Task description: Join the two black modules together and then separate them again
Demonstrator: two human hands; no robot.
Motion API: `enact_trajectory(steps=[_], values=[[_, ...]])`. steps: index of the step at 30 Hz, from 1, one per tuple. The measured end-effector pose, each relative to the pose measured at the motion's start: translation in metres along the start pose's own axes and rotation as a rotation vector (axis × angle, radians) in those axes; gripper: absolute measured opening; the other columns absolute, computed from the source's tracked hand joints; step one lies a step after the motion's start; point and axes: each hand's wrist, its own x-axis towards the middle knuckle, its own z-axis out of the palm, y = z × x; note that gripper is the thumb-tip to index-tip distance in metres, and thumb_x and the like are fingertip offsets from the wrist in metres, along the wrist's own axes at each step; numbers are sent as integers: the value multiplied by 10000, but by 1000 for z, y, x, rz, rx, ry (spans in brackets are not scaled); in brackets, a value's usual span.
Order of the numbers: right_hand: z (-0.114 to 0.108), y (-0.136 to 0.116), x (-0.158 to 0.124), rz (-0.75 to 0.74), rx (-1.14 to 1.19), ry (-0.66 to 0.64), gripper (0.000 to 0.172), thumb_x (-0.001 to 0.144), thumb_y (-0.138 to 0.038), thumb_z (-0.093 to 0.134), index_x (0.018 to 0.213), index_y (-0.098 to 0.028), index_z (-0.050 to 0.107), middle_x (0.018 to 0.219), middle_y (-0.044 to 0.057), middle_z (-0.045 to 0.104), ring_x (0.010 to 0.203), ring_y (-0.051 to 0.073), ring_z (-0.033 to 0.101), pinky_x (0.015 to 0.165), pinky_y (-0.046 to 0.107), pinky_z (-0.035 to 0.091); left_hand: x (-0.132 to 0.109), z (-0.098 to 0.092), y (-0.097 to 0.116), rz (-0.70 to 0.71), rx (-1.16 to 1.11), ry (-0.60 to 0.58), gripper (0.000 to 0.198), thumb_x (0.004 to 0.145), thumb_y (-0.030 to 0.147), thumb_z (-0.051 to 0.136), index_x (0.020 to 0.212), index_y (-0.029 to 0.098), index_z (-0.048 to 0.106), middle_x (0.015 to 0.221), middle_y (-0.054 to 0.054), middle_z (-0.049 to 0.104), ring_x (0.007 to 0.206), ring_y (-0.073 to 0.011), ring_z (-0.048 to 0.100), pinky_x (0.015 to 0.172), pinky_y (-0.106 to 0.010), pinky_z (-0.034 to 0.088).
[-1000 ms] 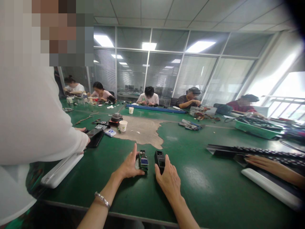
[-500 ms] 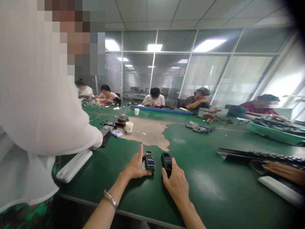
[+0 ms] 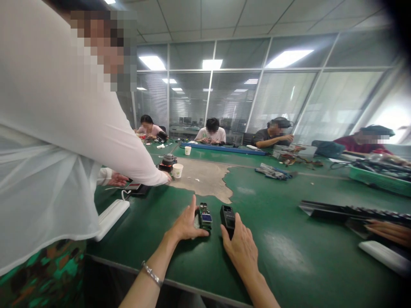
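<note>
My left hand [image 3: 186, 222] lies on the green table beside a small green circuit board with a display [image 3: 206, 218]. Its index finger and thumb are spread apart, the thumb at the board's near end; the other fingers are partly hidden. To the right, my right hand [image 3: 240, 244] is around the near end of a black plastic case [image 3: 227, 216], thumb on one side and fingers on the other. The case and the board lie side by side with a gap between them.
At left, a person in white [image 3: 96, 111] leans over the table [image 3: 282, 248], reaching toward a paper cup [image 3: 177, 170]. A white bar-shaped object [image 3: 112, 219] lies below that arm. Black strips [image 3: 327, 210] and another person's hand [image 3: 390, 231] are at right. Several people sit opposite.
The person at left has leaned farther in, and their arm now reaches toward the paper cup. The view has shifted slightly. My hands, the board and the case keep their arrangement.
</note>
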Motion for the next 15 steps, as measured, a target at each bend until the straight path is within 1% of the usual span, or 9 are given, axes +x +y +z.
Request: enact_trajectory(steps=[3, 6, 8, 9, 11, 12, 13, 14, 15], values=[[3, 2, -4, 7, 10, 3, 689, 943, -491, 371, 1457, -49, 247, 1202, 185, 583, 1087, 302, 531, 906, 394, 420, -1, 0, 1, -10, -17, 6, 1399, 561, 418, 879, 1499, 233, -143, 1394, -160, 475, 1289, -350, 433, 1076, -522, 303], [1, -1, -1, 17, 37, 16, 698, 929, -483, 400, 1449, -38, 264, 1238, 200, 560, 1101, 314, 521, 927, 419, 417, -1, -2, 3, -14, -6, -8, 1411, 555, 425, 883, 1497, 226, -148, 1397, -168, 469, 1292, -357, 428, 1081, -533, 292], [-10, -7, 8, 26, 73, 90, 718, 911, -487, 426, 1441, -26, 279, 1306, 224, 508, 1160, 339, 484, 964, 465, 397, -1, -2, 4, -27, 9, -24, 1449, 524, 464, 895, 1497, 219, -150, 1412, -181, 448, 1303, -368, 414, 1085, -535, 287], [-20, -11, 13, 22, 100, 144, 729, 901, -491, 439, 1439, -24, 286, 1348, 234, 470, 1200, 354, 455, 985, 495, 381, -1, -3, 4, -33, 13, -29, 1465, 510, 488, 898, 1497, 217, -151, 1421, -186, 435, 1310, -371, 405, 1087, -534, 286], [-42, -18, 17, -38, 204, 255, 681, 905, -473, 429, 1428, -49, 326, 1378, 223, 448, 1260, 348, 416, 1019, 529, 360, -1, -2, 4, -42, 8, -30, 1478, 501, 527, 895, 1494, 224, -158, 1441, -188, 409, 1325, -371, 389, 1090, -533, 288], [-53, -20, 11, -91, 272, 276, 640, 913, -451, 417, 1431, -83, 341, 1383, 202, 452, 1268, 327, 420, 1026, 519, 368, 0, -2, 4, -45, -3, -19, 1495, 489, 533, 898, 1491, 225, -168, 1450, -188, 396, 1333, -371, 380, 1097, -535, 279], [-61, -20, -2, -126, 339, 261, 594, 921, -421, 402, 1438, -134, 351, 1376, 173, 471, 1255, 301, 447, 1020, 507, 389, 0, -1, 3, -45, -12, -17, 1509, 480, 532, 902, 1487, 226, -180, 1459, -189, 384, 1338, -371, 373, 1103, -537, 271], [-66, -18, -24, -179, 380, 196, 569, 922, -408, 384, 1449, -197, 353, 1350, 145, 503, 1220, 288, 487, 992, 508, 422, 0, 0, 2, -42, -22, -19, 1506, 484, 524, 904, 1485, 232, -183, 1471, -186, 368, 1347, -367, 363, 1108, -532, 266], [-68, -13, -54, -256, 393, 129, 561, 910, -431, 382, 1444, -263, 370, 1286, 118, 556, 1161, 283, 535, 945, 514, 463, 1, 1, 2, -41, -33, -19, 1508, 485, 507, 909, 1483, 235, -188, 1475, -185, 364, 1350, -364, 361, 1113, -528, 259]])
